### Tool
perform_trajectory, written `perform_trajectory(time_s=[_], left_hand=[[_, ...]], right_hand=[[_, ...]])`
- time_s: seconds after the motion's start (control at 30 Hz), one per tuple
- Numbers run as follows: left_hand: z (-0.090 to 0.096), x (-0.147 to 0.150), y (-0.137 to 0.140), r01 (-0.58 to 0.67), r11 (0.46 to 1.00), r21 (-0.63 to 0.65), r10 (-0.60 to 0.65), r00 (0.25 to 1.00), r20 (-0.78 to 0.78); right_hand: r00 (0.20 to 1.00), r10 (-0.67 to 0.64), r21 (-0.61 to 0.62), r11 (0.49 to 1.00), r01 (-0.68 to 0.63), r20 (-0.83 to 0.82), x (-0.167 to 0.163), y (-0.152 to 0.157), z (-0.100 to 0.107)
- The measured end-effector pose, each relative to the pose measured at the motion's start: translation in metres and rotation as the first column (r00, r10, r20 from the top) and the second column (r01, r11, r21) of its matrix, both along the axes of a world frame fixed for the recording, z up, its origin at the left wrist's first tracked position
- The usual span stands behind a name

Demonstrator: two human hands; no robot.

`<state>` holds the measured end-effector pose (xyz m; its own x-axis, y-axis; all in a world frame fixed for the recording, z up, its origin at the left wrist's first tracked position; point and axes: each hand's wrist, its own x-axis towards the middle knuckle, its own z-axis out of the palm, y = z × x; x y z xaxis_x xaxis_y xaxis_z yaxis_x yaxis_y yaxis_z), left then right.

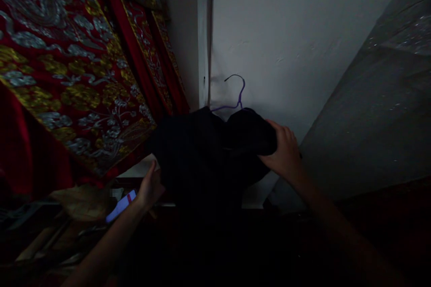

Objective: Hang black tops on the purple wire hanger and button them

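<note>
A dark garment, black or navy, hangs on a purple wire hanger in the middle of the head view. The hanger's hook points up and to the left, against the pale wall. My right hand is closed on the garment's right shoulder, thumb below and fingers over the top. At the garment's left edge, my left hand grips the cloth with the thumb up; its other fingers are mostly hidden. The lower part of the garment fades into darkness.
Red cloth with gold and silver embroidery hangs on the left. Below it lie a lit phone-like screen, a brown crumpled bag and dim clutter. A pale wall stands behind, with a grey plastic-like sheet at right.
</note>
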<state>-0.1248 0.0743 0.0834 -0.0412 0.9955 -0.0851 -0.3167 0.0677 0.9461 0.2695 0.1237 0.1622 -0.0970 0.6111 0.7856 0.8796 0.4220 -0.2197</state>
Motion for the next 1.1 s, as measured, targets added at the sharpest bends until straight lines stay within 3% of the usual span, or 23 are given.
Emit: perform_trajectory(time_s=[0.1, 0.2, 0.4, 0.53, 0.63, 0.7, 0.8, 0.87, 0.97, 1.1], left_hand=[[-0.022, -0.001, -0.004, -0.047, 0.997, -0.055, 0.050, 0.998, 0.042], [-0.038, 0.004, -0.011, -0.218, 0.975, -0.046, 0.217, 0.976, -0.034], [-0.039, 0.022, -0.044, -0.356, 0.934, -0.016, 0.348, 0.921, -0.175], [-0.044, 0.031, -0.065, -0.360, 0.925, -0.123, 0.347, 0.931, -0.115], [-0.051, 0.035, -0.077, -0.357, 0.917, -0.179, 0.357, 0.933, -0.035], [-0.054, 0.038, -0.084, -0.358, 0.908, -0.217, 0.368, 0.930, 0.004], [-0.056, 0.043, -0.096, -0.359, 0.899, -0.251, 0.377, 0.926, 0.025], [-0.056, 0.046, -0.106, -0.328, 0.908, -0.259, 0.344, 0.939, 0.020], [-0.054, 0.052, -0.122, -0.271, 0.914, -0.301, 0.289, 0.957, 0.018], [-0.052, 0.062, -0.136, -0.244, 0.896, -0.372, 0.272, 0.962, 0.023]], right_hand=[[0.999, -0.029, -0.011, 1.000, 0.028, -0.017, -0.014, 0.005, 0.024], [1.000, -0.013, -0.040, 0.999, 0.014, 0.019, -0.036, 0.001, 0.041], [0.994, 0.068, -0.100, 0.993, -0.059, 0.087, -0.062, -0.021, 0.041], [0.997, 0.081, -0.057, 0.995, -0.082, -0.016, -0.064, -0.042, 0.017], [0.958, 0.146, -0.017, 0.988, -0.155, -0.247, -0.081, -0.065, -0.019], [0.857, 0.187, -0.105, 0.958, -0.268, -0.481, -0.103, -0.082, -0.055], [0.615, 0.124, -0.249, 0.838, -0.485, -0.779, -0.138, -0.103, -0.110], [0.510, 0.037, -0.306, 0.762, -0.570, -0.859, -0.153, -0.111, -0.134], [0.464, -0.012, -0.327, 0.725, -0.606, -0.886, -0.157, -0.114, -0.140], [0.492, 0.007, -0.307, 0.774, -0.553, -0.871, -0.146, -0.112, -0.116]])
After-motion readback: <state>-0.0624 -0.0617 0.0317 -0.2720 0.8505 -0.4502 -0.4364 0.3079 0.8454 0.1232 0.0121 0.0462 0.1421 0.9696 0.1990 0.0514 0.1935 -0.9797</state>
